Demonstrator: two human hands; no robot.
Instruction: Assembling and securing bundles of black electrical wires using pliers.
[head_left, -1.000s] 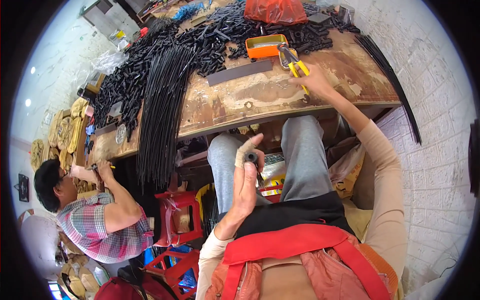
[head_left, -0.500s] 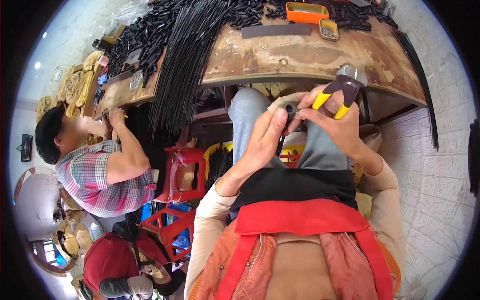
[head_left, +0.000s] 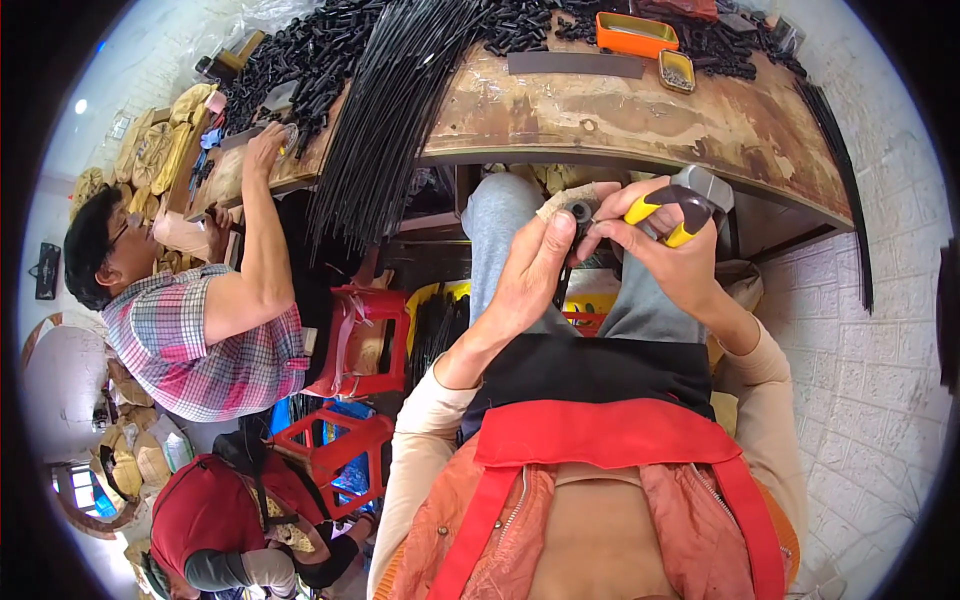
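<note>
My left hand [head_left: 535,255] is closed round a short black tube-like piece [head_left: 580,212], its round open end facing up between thumb and forefinger. Beige wrapping covers that forefinger. Opposite it, my right hand [head_left: 672,250] has thumb and fingertips pinched together at the tube's rim; whether something small is between them I cannot make out. Pliers [head_left: 705,190] with a blocky metal head and yellow-and-dark handles rest in the same right hand, the handles running between its fingers. Both hands are above my lap, just before the table's near edge.
The worn wooden table [head_left: 520,115] bears a bundle of long black rods [head_left: 400,110], heaps of black parts [head_left: 290,75], an orange tray [head_left: 637,35] and a small tin of metal bits [head_left: 677,72]. A co-worker [head_left: 200,330] sits left, beside red stools [head_left: 365,340]; another person [head_left: 235,510] bends behind.
The pliers have tipped lower in my right hand, their head now farther down. My left hand keeps its hold on the tube. The co-worker's arm has reached forward over the table.
</note>
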